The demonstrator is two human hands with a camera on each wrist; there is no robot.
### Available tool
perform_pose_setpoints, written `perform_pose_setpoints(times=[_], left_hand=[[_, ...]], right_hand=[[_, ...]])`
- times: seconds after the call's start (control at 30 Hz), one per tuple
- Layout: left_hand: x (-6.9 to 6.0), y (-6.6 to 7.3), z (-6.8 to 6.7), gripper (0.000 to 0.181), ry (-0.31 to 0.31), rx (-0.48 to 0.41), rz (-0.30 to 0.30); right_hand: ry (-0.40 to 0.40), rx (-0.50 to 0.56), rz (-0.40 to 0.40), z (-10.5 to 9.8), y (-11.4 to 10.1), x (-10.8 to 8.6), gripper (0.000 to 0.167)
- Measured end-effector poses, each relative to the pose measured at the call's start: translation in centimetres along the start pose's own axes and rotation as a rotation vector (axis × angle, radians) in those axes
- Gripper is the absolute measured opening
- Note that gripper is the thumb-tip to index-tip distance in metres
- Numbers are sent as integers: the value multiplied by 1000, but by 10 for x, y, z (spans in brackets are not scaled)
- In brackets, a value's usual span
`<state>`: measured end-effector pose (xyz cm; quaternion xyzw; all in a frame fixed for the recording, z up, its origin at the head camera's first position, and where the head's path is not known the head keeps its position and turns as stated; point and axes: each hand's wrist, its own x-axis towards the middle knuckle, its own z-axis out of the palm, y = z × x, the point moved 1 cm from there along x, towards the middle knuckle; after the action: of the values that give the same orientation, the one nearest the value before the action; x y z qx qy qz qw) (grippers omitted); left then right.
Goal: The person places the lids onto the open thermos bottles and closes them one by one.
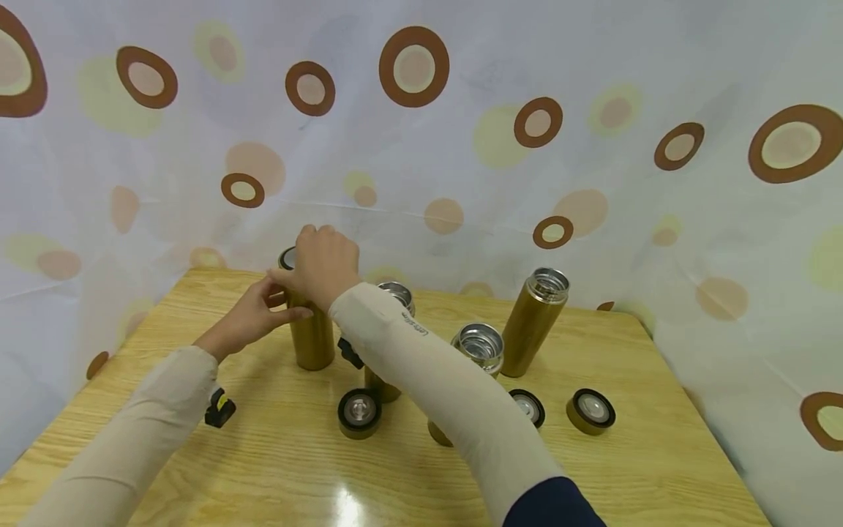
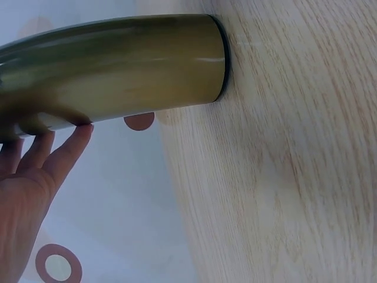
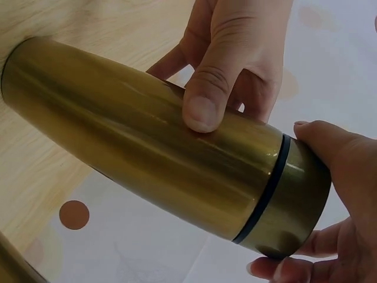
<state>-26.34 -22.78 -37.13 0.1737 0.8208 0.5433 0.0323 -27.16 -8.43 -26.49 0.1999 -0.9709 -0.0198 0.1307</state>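
Observation:
A gold thermos bottle (image 1: 312, 340) stands upright on the wooden table, toward the back left. Round its upper body my left hand (image 1: 253, 315) holds it, the thumb on the near side, as the right wrist view shows. My right hand (image 1: 327, 267) grips the gold lid (image 3: 294, 197) with thumb and fingers on its side. The lid sits on the bottle's top, above a black ring (image 3: 264, 188). In the left wrist view the bottle's base (image 2: 221, 59) rests on the tabletop, and left fingertips (image 2: 76, 138) touch its side.
Lidless gold bottles stand to the right: one (image 1: 395, 293) partly behind my right sleeve, another (image 1: 479, 344) also partly covered, a third (image 1: 535, 322) farther back. Loose lids (image 1: 359, 413), (image 1: 529, 406) and another lid (image 1: 590, 411) lie on the table (image 1: 276, 468). A patterned cloth (image 1: 421, 161) hangs behind.

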Motion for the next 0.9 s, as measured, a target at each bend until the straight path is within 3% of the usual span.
perform_pose_setpoints(times=[0.53, 0.6, 0.73, 0.8, 0.9], left_hand=[[2, 2, 0, 66, -3, -9, 2], [2, 2, 0, 66, 5, 21, 18], [2, 2, -1, 69, 9, 65, 40], [2, 1, 0, 72, -1, 46, 29], [3, 0, 0, 76, -11, 15, 22]], right_hand=[[-13, -79, -58, -1, 4, -7, 71], [-47, -75, -110, -2, 6, -7, 75], [-149, 27, -301, -4, 11, -4, 82], [-215, 74, -403, -6, 14, -2, 81], [-341, 98, -481, -11, 17, 1, 75]])
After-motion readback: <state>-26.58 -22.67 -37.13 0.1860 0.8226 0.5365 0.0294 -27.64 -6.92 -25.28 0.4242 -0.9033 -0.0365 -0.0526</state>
